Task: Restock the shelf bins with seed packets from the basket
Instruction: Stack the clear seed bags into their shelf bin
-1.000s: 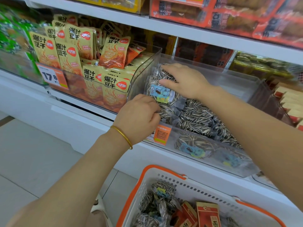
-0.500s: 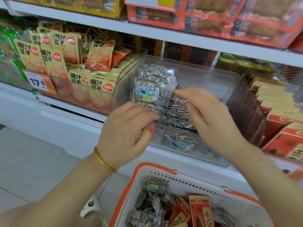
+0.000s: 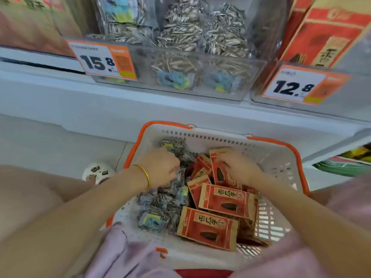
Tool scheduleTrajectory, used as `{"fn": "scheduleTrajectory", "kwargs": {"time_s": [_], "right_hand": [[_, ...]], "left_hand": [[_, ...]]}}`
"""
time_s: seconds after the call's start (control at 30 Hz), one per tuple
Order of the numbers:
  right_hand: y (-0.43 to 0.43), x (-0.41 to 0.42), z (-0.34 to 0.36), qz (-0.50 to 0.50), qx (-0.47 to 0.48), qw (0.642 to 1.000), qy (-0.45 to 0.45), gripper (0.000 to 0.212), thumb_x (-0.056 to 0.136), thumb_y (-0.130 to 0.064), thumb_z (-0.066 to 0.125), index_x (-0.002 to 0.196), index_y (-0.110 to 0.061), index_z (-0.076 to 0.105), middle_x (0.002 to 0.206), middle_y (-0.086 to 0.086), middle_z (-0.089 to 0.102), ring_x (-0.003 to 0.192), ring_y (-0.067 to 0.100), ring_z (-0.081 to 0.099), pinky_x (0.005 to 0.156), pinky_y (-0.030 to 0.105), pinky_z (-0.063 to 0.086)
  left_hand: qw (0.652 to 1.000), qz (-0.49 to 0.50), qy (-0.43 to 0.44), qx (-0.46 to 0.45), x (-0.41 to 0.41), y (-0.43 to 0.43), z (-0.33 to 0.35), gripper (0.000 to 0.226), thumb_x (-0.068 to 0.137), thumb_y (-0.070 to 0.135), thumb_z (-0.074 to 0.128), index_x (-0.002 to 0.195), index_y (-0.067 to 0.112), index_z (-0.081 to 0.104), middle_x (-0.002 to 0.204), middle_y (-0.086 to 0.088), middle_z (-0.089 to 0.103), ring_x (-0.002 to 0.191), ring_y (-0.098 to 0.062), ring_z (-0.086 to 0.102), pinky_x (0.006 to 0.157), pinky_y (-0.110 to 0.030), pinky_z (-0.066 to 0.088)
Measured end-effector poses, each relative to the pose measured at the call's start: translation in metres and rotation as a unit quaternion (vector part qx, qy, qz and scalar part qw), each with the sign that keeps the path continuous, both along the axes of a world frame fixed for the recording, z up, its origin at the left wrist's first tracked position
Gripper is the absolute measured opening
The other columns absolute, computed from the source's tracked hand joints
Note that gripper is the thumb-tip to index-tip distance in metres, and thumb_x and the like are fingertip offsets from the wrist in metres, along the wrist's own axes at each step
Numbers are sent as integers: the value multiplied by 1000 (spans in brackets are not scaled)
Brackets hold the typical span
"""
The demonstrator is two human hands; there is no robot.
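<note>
Both hands are down in the white basket with the orange rim. My left hand, a gold bangle on its wrist, curls its fingers into the pile of clear sunflower seed packets on the basket's left side and grips one of them. My right hand pinches the top of an upright red seed packet among several red packets on the right side. Above, the clear shelf bin holds more clear seed packets.
A price tag reading 15.8 hangs on the clear bin, and a 12.8 tag on the bin to its right, which holds red packets. The white shelf ledge overhangs the basket's far side. A foot in a white slipper stands left of the basket.
Both hands have left the shelf bin and dropped into the basket. The view has tilted down from the shelves to the basket.
</note>
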State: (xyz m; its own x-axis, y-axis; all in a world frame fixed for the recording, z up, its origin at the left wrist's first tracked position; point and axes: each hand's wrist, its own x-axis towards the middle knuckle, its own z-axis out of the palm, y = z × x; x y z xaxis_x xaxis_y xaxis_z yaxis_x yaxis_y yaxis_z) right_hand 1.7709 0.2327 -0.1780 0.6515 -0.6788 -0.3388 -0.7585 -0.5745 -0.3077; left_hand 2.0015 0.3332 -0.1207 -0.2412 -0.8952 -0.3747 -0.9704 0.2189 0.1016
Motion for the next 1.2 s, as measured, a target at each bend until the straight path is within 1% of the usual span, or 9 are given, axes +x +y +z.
{"fn": "scheduleTrajectory", "kwargs": {"time_s": [0.13, 0.3, 0.57, 0.77, 0.93, 1.0, 1.1, 1.17, 1.2], "right_hand": [[6, -4, -21, 1, 22, 999, 33, 29, 90, -8, 44, 108, -21, 63, 113, 5, 63, 101, 27, 60, 79, 44, 52], [21, 8, -37, 40, 60, 995, 66, 32, 92, -16, 49, 123, -15, 54, 119, 9, 57, 110, 29, 54, 86, 42, 48], [5, 100, -43, 22, -44, 997, -65, 70, 88, -22, 60, 147, -18, 23, 146, 9, 33, 132, 32, 34, 100, 46, 43], [3, 144, -64, -9, -144, 989, 43, 46, 91, -16, 55, 134, -7, 40, 134, 14, 44, 123, 33, 43, 93, 40, 44], [-2, 124, -58, -6, -69, 997, -44, 41, 88, -29, 58, 123, -7, 52, 127, 11, 48, 116, 29, 47, 92, 40, 46], [-2, 110, -46, -90, 74, 982, -151, 32, 89, -29, 54, 112, -7, 57, 111, 9, 59, 98, 22, 57, 81, 38, 50], [8, 95, -28, -200, 406, 852, -262, 33, 91, -21, 52, 116, 0, 57, 110, 21, 61, 90, 24, 60, 75, 35, 55], [12, 89, -21, -210, 514, 783, -282, 38, 89, -19, 54, 121, 0, 55, 115, 26, 59, 94, 30, 58, 75, 33, 54], [11, 89, -19, -214, 550, 750, -298, 40, 87, -18, 54, 123, 1, 54, 113, 26, 60, 93, 30, 58, 74, 31, 54]], "left_hand": [[999, 17, -12, 34, 6, 0, -16, 20, 90, 18, 40, 84, 13, 59, 78, 1, 52, 86, -22, 55, 73, -41, 51], [998, 39, -36, 39, 15, -6, -23, 30, 93, 14, 40, 112, 15, 62, 105, -4, 61, 100, -23, 54, 78, -35, 48], [989, 88, -71, 93, 27, -4, -30, 24, 93, 15, 41, 108, 14, 60, 108, -5, 57, 106, -25, 49, 84, -40, 49], [988, 118, -61, 82, 33, -4, -25, 26, 94, 15, 42, 113, 15, 59, 113, -6, 57, 106, -25, 51, 82, -37, 47], [969, 232, 43, 73, 38, -12, -30, 38, 93, 16, 46, 131, 9, 44, 126, -11, 51, 107, -29, 54, 89, -40, 47], [935, 321, 136, 69, 38, -16, -32, 49, 93, 19, 51, 136, 4, 35, 121, -12, 51, 100, -26, 55, 84, -35, 46], [801, 466, 353, 128, 33, -20, -29, 65, 90, 26, 60, 142, 3, 28, 123, -11, 52, 103, -22, 55, 87, -32, 47], [710, 500, 471, 155, 31, -21, -26, 50, 90, 19, 60, 134, 1, 42, 112, -8, 62, 97, -20, 61, 83, -33, 53], [694, 504, 492, 150, 31, -22, -24, 42, 90, 15, 60, 128, 1, 48, 107, -8, 64, 95, -20, 63, 80, -33, 54]]}}
